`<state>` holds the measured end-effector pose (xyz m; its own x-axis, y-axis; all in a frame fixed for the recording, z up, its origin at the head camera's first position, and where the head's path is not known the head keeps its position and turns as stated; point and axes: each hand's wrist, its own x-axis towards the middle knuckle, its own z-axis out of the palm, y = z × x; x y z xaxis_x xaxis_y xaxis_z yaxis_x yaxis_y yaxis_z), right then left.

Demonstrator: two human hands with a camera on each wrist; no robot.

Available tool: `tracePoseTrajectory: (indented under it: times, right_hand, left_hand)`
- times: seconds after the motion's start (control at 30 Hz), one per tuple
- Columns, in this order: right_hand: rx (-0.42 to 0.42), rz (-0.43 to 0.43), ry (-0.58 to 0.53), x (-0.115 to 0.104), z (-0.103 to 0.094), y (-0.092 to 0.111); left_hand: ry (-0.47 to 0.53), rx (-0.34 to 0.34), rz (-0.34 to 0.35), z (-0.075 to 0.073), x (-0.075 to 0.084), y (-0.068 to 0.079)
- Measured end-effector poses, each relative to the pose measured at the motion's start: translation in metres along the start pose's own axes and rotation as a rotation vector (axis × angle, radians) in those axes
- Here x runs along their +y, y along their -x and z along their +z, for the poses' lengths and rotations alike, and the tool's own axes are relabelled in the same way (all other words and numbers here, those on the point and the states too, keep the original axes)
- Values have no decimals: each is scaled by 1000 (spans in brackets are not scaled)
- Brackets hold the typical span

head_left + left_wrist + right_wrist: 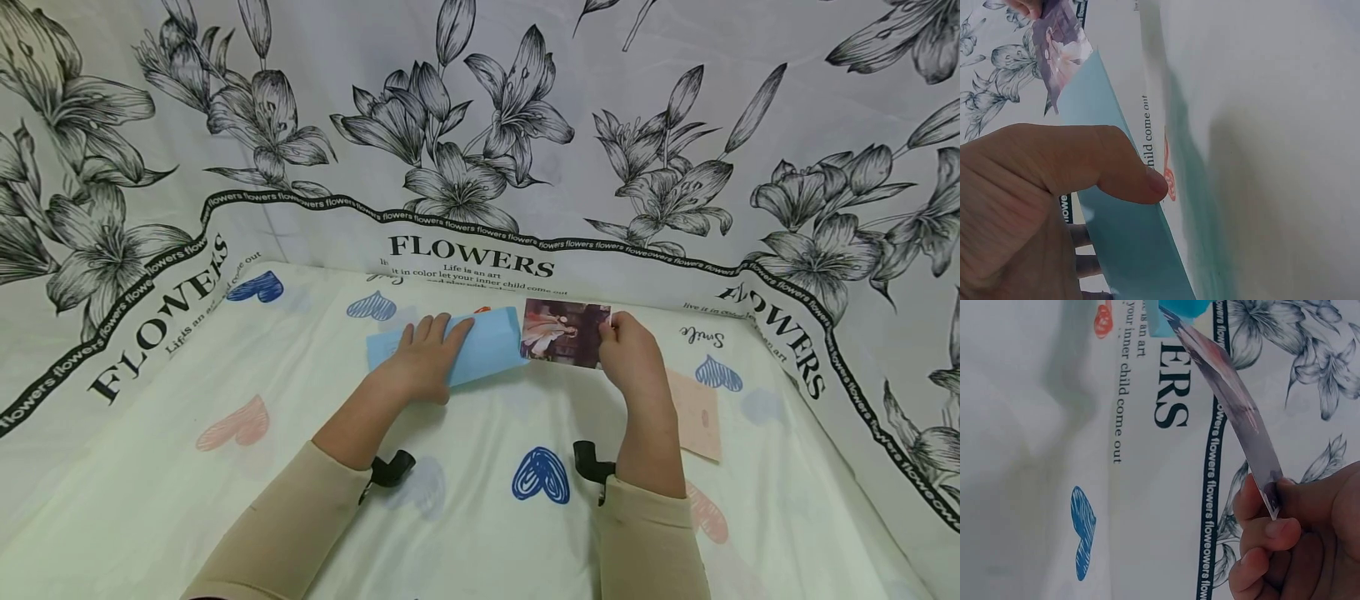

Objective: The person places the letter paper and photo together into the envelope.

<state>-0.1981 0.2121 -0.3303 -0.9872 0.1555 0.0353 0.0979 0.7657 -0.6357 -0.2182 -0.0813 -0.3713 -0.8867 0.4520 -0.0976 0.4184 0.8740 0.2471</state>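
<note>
One dark photo (561, 332), perhaps glossy

Right hand (633, 352) pinches, left hand (420, 360) apparently grips

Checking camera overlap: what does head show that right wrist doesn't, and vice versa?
Only head: the left hand, the pale pink paper at right, and both beige sleeves.

Only right wrist: the curled fingertips of the right hand, and the photo almost edge-on, visibly bowed.

Both: that hand gripping the photo, part of the blue paper, and printed lettering.
</note>
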Motion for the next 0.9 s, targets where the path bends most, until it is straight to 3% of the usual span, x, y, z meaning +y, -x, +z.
tracePoseTrajectory:
  times: [0.9]
  right_hand:
    - [-63, 15, 6, 0, -1, -1]
  left_hand:
    - [-24, 16, 13, -1, 3, -1]
